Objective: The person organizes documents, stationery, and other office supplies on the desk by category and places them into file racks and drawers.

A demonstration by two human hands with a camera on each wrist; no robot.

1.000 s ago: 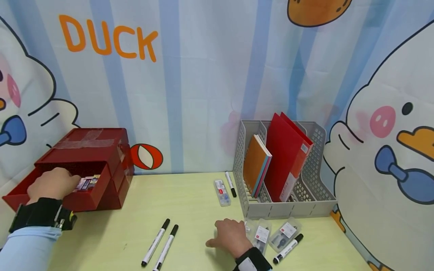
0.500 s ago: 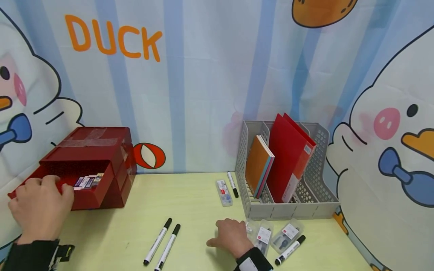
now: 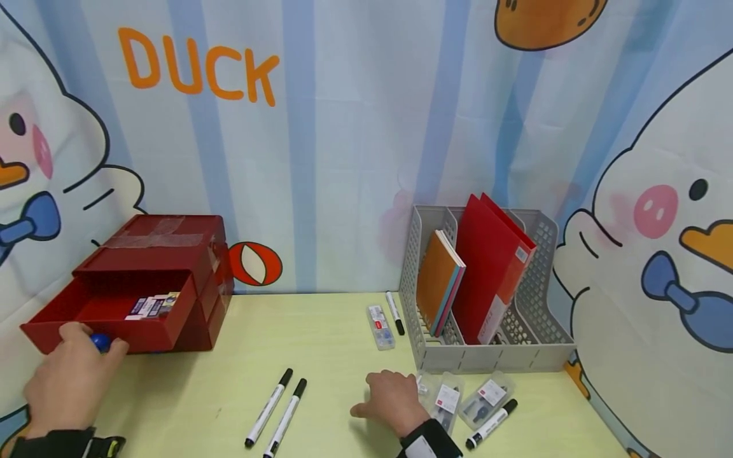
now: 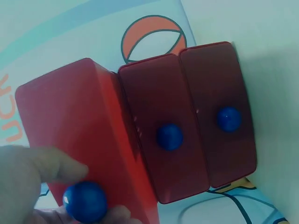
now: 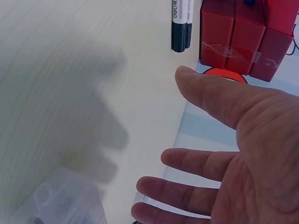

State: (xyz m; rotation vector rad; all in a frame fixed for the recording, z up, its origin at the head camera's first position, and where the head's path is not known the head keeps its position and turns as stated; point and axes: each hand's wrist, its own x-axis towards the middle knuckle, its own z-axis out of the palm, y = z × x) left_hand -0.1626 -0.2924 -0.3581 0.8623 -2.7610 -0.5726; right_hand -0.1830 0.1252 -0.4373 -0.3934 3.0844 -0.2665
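Note:
In the head view my left hand (image 3: pixel 74 381) is at the front of the pulled-out top drawer (image 3: pixel 132 335) of a dark red drawer box (image 3: pixel 154 238). Its thumb and fingers are around the drawer's round blue knob (image 4: pixel 85 201), as the left wrist view shows. A small pack with a purple and white label (image 3: pixel 151 306) lies inside that drawer. My right hand (image 3: pixel 392 401) hovers low over the table, fingers spread, holding nothing. Beside it are clear plastic cases (image 3: pixel 446 401) with white labels and a marker (image 3: pixel 491 424).
Two markers (image 3: pixel 269 407) lie between the hands. Farther back lie another clear case (image 3: pixel 380 327) and a marker (image 3: pixel 395 313). A grey file rack (image 3: pixel 498 358) at right holds notebooks (image 3: pixel 438 286) and a red binder (image 3: pixel 487 273). The two lower drawers (image 4: pixel 168 135) are closed.
My left hand has come out of the drawer, leaving the small pack inside, and moved down and forward of it to the blue knob. The right hand has stayed in place.

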